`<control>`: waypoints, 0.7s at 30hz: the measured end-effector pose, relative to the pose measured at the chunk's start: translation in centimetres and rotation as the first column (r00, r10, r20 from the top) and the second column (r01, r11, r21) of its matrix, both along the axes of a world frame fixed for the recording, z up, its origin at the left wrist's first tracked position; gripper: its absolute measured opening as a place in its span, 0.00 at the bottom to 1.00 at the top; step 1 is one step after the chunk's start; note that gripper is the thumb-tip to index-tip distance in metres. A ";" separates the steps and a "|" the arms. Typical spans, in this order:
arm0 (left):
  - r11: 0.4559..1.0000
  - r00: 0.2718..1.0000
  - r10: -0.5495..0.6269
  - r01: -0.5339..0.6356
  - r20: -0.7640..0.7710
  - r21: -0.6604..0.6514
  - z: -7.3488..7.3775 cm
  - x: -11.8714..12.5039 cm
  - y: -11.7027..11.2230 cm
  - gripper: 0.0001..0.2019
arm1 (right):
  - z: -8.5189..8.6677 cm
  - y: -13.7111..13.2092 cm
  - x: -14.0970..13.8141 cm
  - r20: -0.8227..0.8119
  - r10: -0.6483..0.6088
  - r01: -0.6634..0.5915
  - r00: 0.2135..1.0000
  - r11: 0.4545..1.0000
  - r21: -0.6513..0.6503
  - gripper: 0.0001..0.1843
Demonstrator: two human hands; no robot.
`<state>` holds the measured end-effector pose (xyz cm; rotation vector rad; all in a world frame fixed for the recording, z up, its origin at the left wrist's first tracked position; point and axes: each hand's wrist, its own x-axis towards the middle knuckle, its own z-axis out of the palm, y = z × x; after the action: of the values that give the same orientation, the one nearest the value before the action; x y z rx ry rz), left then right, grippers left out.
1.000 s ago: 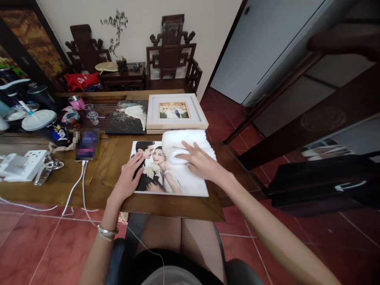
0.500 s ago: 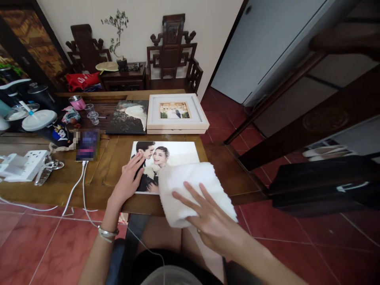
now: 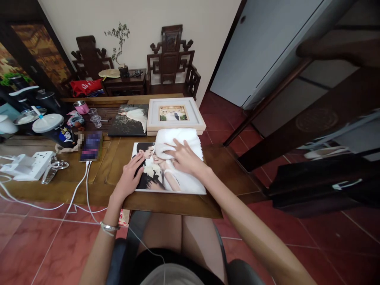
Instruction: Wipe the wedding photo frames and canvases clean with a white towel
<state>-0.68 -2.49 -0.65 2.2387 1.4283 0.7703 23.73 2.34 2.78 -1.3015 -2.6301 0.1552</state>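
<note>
A photo panel [image 3: 181, 180] lies flat near the table's front edge, printed with a couple in wedding clothes. My left hand [image 3: 132, 174] rests on its left edge, fingers stretched out flat, holding nothing. Over the panel's upper right part is a folded white towel [image 3: 190, 138]. My right hand [image 3: 184, 156] presses down on this towel with its fingers spread, keeping hold of it against the panel. The towel covers part of the print, including some of one person's head.
Behind the panel stand a pale framed picture [image 3: 152, 116] and a dark photo panel [image 3: 126, 124]. To the left are a phone [image 3: 90, 146] with white cables, a power strip [image 3: 37, 164] and a lidded cup [image 3: 49, 122]. The wooden table [image 3: 175, 202] ends just before my lap.
My right hand has moved the towel away from me, from the panel's lower right and the table edge to its upper part. My left hand stays in place on the panel.
</note>
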 end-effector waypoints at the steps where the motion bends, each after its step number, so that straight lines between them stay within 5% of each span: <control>1: 1.000 1.000 0.003 -0.003 0.003 0.002 0.0 0.0 0.0 0.22 | 0.0 -0.9 -0.1 0.005 0.003 -0.003 1.000 1.000 0.000 0.29; 8: 0.999 1.000 0.023 -0.023 -0.010 -0.029 0.4 0.3 -0.2 0.22 | 0.1 -11.2 0.5 -0.014 0.179 -0.180 0.984 0.981 -0.066 0.24; 11: 0.999 1.000 0.022 -0.022 -0.010 -0.031 0.3 0.4 -0.2 0.22 | 0.3 -12.9 0.8 -0.033 0.192 -0.194 0.981 0.975 -0.111 0.23; 15: 1.000 1.000 0.008 -0.008 -0.008 -0.020 0.1 0.3 -0.1 0.22 | 0.6 -10.3 0.2 -0.039 0.167 -0.171 0.985 0.979 -0.113 0.27; 21: 0.999 1.000 0.017 -0.017 0.001 -0.039 0.1 0.2 -0.2 0.22 | 0.6 -1.6 -1.6 -0.027 0.081 -0.083 0.996 0.994 -0.073 0.29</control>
<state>-0.45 -2.72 -0.53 2.1991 1.4512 0.7430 22.10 0.75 3.33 -1.2060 -2.6829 0.2822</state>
